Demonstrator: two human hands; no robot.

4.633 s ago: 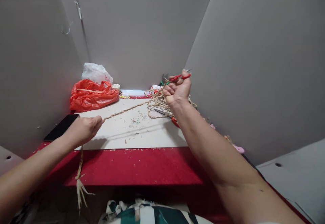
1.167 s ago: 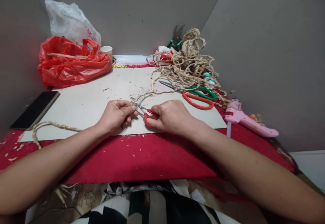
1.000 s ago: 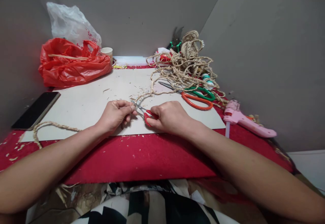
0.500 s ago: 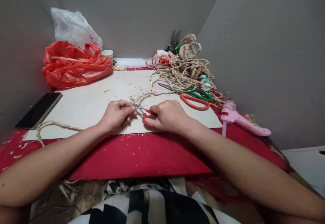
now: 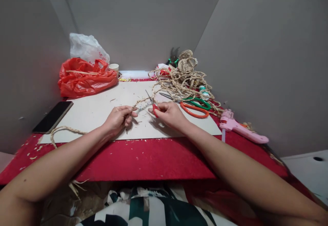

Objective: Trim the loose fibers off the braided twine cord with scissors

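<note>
Above the front of a white board [image 5: 97, 110], my left hand [image 5: 120, 117] pinches a braided straw rope [image 5: 141, 101] between thumb and fingers. One stretch of that rope runs back toward a tangled heap [image 5: 184, 72], and another stretch [image 5: 68, 128] shows left of my forearm. Small red-handled scissors [image 5: 153, 104] are in my right hand [image 5: 170, 114], their blades pointing up and away, apart from the rope in my left fingers. Larger scissors with one orange and one green handle [image 5: 194, 109] lie just beyond my right hand.
A red plastic bag [image 5: 87, 82], a white bag [image 5: 88, 46] and a paper cup [image 5: 114, 68] stand back left. A black phone [image 5: 53, 116] lies at the left. A pink glue gun [image 5: 238, 127] rests right on the red cloth [image 5: 143, 161]. Grey walls enclose the table.
My right hand has drawn the small scissors away from my left fingers, and the blades now point upward. My left hand still pinches the rope. The camera view has tilted slightly.
</note>
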